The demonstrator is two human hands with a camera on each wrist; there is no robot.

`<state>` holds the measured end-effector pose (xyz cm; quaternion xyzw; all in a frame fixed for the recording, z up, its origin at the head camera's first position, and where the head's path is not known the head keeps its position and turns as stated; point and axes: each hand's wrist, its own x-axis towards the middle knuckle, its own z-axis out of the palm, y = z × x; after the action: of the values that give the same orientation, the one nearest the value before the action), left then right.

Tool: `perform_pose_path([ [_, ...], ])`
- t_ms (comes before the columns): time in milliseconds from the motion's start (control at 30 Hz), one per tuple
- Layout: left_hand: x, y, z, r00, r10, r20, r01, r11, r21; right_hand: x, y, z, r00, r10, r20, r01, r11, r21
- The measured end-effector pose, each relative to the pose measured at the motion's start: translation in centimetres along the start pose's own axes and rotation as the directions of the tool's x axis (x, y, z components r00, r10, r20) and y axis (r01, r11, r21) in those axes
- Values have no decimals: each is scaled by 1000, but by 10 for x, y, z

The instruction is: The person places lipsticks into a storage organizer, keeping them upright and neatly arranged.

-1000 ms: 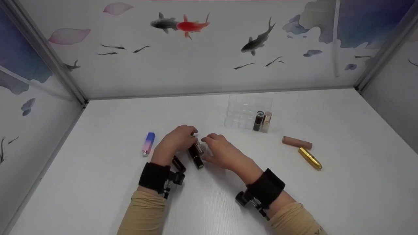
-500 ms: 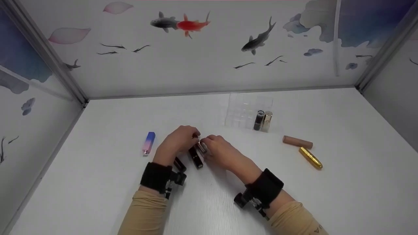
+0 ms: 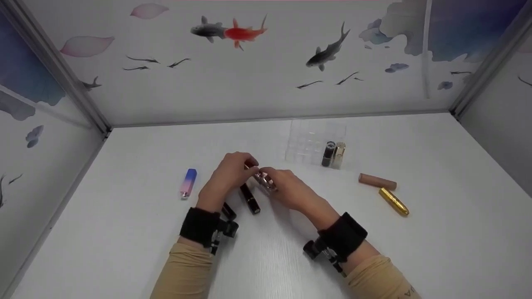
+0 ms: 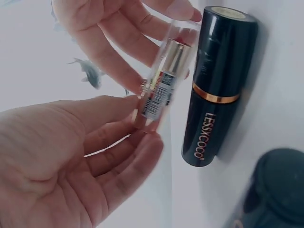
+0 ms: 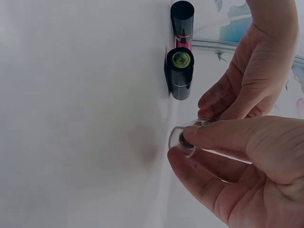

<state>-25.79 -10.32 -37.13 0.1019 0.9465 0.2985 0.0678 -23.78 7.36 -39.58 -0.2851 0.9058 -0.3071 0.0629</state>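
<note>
Both hands hold one lipstick (image 3: 265, 182) in a clear case, tilted above the white table. My left hand (image 3: 227, 174) pinches one end between thumb and fingers; a barcode label on the lipstick (image 4: 159, 97) shows in the left wrist view. The thumb and fingers of my right hand (image 3: 293, 189) grip the other, transparent end, whose rounded rim faces the right wrist camera. Just below the hands lies a black lipstick tube (image 3: 250, 200) with a gold band, lettered LESSXCOCO in the left wrist view. A second black tube (image 3: 228, 211) is partly hidden by my left wrist.
A clear divided organizer (image 3: 303, 143) stands toward the back, with a black lipstick (image 3: 328, 154) and a gold-capped one (image 3: 339, 155) at its right front. A brown tube (image 3: 377, 181) and a gold tube (image 3: 394, 202) lie right; a blue-pink tube (image 3: 188, 184) lies left.
The clear-cased lipstick has come up off the table beside the black tube. My right hand has closed in on it, and both hands have shifted slightly up and right with it.
</note>
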Motion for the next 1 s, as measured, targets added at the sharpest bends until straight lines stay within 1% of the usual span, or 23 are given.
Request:
perform_pose_path([
  [167, 0, 3, 0, 998, -2, -55, -4, 995, -102, -4, 2, -14, 1000, 6, 0, -6, 1000, 13],
  [267, -1, 4, -1, 997, 1, -74, -14, 986, -166, -5, 3, -21, 1000, 29, 1, -29, 999, 26],
  [333, -1, 5, -2, 997, -3, -74, -12, 978, -209, -5, 4, -24, 999, 39, 7, -39, 999, 27],
  [433, -2, 6, -3, 999, -14, -52, -1, 961, -276, -6, 4, -29, 999, 43, 8, -43, 999, 30],
  [500, -1, 8, -3, 999, -17, -39, 4, 950, -312, -8, 4, -32, 1000, 25, 1, -25, 999, 35],
  [567, -1, 9, -3, 999, -10, -42, -5, 939, -344, -9, 3, -35, 1000, 6, -13, -5, 999, 39],
  [667, -1, 12, -3, 997, 5, -74, -32, 927, -373, -11, 3, -39, 999, -25, -32, 27, 998, 53],
  [767, -1, 15, -2, 993, 31, -115, -74, 919, -387, -12, 3, -44, 998, -26, -55, 29, 997, 70],
  [900, -1, 19, -1, 985, 64, -160, -121, 918, -379, -12, 4, -48, 995, -12, -94, 21, 995, 95],
  [1000, -2, 22, -1, 979, 83, -186, -148, 917, -370, -12, 5, -50, 992, -19, -128, 34, 993, 117],
])
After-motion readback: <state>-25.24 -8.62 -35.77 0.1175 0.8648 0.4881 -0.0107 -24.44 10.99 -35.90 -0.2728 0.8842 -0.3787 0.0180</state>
